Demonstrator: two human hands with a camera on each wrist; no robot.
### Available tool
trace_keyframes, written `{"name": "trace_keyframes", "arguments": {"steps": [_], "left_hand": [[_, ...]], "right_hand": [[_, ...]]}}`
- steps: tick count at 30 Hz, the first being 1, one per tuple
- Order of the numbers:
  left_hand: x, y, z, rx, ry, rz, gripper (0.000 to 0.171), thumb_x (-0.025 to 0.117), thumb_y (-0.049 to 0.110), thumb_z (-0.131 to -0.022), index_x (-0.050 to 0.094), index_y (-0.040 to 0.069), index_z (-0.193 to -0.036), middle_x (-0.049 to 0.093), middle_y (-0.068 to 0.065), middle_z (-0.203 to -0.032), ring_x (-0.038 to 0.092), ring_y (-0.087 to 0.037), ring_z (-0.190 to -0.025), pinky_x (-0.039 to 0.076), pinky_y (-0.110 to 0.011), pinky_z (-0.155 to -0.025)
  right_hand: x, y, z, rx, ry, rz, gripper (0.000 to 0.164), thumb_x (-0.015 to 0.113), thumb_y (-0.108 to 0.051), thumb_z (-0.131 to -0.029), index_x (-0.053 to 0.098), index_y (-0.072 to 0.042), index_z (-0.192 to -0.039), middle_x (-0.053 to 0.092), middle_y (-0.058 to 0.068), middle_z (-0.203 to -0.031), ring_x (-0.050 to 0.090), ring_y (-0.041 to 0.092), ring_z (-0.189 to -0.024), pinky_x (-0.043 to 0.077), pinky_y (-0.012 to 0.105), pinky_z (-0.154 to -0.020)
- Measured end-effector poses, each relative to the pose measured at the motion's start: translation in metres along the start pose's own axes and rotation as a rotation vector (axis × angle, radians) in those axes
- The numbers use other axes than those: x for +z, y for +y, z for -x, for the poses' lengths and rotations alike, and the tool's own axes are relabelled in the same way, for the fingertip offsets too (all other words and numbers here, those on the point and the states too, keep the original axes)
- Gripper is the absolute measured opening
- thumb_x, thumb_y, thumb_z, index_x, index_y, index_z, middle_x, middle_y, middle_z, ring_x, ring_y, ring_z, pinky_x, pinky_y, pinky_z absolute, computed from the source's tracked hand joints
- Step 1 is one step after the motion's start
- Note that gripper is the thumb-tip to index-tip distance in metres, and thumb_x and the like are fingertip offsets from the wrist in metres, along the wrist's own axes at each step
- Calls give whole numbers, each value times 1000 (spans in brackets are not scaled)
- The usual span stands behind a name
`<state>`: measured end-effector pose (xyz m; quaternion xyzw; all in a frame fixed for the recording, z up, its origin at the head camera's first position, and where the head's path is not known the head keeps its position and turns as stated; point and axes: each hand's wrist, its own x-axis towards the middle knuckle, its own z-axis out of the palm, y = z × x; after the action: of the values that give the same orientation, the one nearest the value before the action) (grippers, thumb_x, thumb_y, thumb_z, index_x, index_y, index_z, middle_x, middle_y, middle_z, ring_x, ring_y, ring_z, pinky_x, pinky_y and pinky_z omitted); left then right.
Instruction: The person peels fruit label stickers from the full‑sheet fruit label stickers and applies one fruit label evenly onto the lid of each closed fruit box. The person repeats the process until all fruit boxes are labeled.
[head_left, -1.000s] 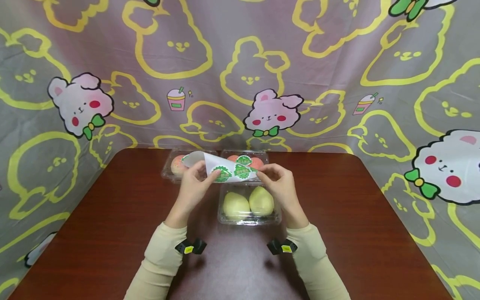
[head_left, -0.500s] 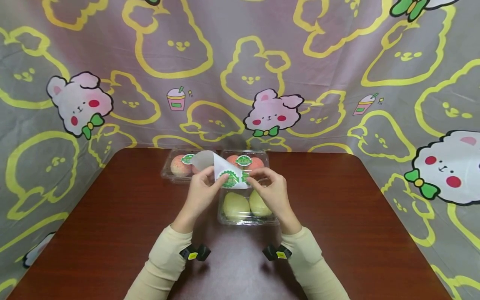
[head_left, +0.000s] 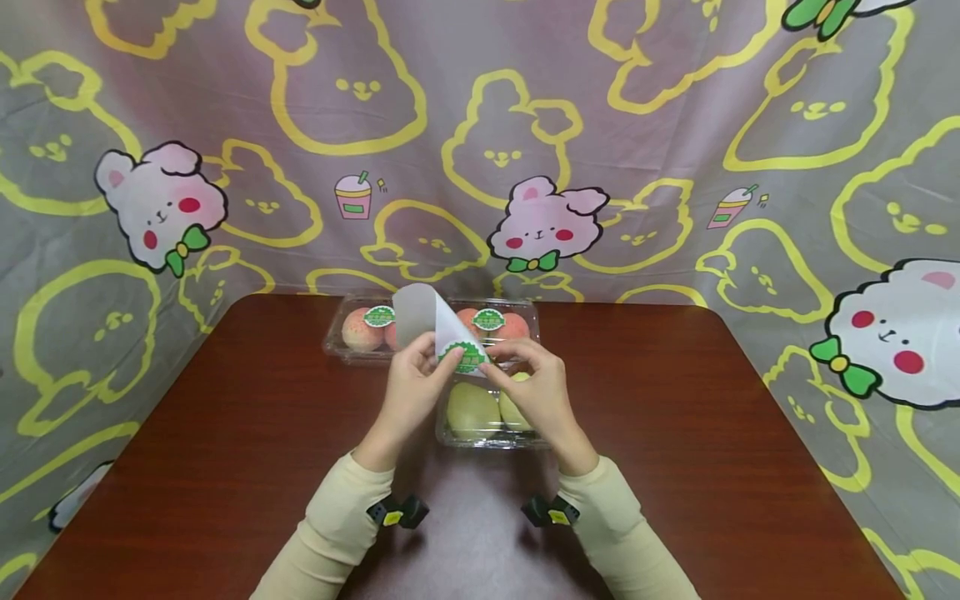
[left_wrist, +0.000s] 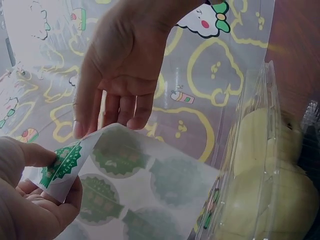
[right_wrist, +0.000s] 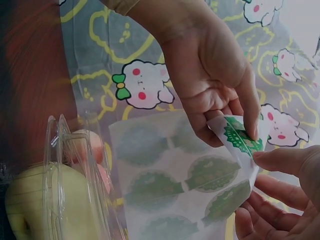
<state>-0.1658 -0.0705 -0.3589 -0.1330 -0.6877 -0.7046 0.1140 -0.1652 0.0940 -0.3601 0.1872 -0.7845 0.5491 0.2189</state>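
Note:
My left hand [head_left: 412,375] pinches a white sheet of round green stickers [head_left: 459,357], its thumb lying on one sticker. The left part of the sheet curls upward, showing its blank back. At the sheet's lower right edge, the thumb and forefinger of my right hand [head_left: 542,390] pinch its border. In the right wrist view, the right thumb [right_wrist: 280,159] meets the edge beside the left thumb [right_wrist: 248,112]. Several more stickers show faintly through the sheet [left_wrist: 145,175]. Below the hands sits a clear plastic box [head_left: 491,443] of yellow-green pears [head_left: 472,410], partly covered by the right hand.
Behind stand two clear boxes of peaches, with round green labels on the left box [head_left: 380,316] and the right box [head_left: 489,319]. The sheet covers part of both. A brown wooden table [head_left: 225,450] lies underneath, and a patterned curtain [head_left: 420,100] hangs around it.
Both hands have drawn together as the right hand moved left. The sheet has shifted right, and its left part now stands higher. More of the left peach box shows.

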Motion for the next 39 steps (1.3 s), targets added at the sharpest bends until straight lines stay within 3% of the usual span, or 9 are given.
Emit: {"name": "trace_keyframes", "arguments": {"steps": [9, 17, 28, 34, 39], "left_hand": [[3, -1, 2, -1, -6, -23, 19, 57, -5, -90, 57, -17, -105, 66, -38, -96, 62, 7, -73, 53, -15, -70], [4, -2, 4, -7, -21, 35, 22, 57, -4, -91, 56, -17, -108, 63, -41, -99, 63, 6, -74, 52, -13, -68], [8, -1, 5, 27, 14, 16, 20, 57, -5, -90, 56, -17, -106, 64, -41, -100, 63, 8, -76, 53, -14, -71], [11, -1, 8, 95, 44, -13, 18, 58, -6, -89, 57, -16, -104, 66, -38, -94, 61, 7, -74, 51, -14, -67], [14, -4, 10, 202, 70, -99, 14, 61, -5, -88, 60, -14, -99, 68, -31, -83, 46, 5, -57, 35, -13, -49]], "right_hand": [[1, -1, 1, -48, 37, -12, 15, 77, 2, -75, 74, 3, -90, 72, 19, -88, 68, 21, -74, 54, 17, -64], [3, -2, 2, -56, 63, -37, 12, 76, 5, -75, 73, 5, -87, 72, 20, -86, 60, -5, -75, 53, 15, -65], [3, -3, 3, -115, 113, -80, 8, 76, 8, -73, 72, 7, -80, 70, 21, -80, 58, -6, -72, 51, 11, -64], [4, -4, 4, -141, 130, -73, 7, 76, 9, -73, 71, 7, -77, 69, 21, -79, 59, -5, -76, 51, 11, -64], [5, -4, 4, -147, 154, -55, 7, 77, 10, -72, 70, 6, -74, 67, 19, -76, 57, -5, -73, 51, 11, -63]]}}
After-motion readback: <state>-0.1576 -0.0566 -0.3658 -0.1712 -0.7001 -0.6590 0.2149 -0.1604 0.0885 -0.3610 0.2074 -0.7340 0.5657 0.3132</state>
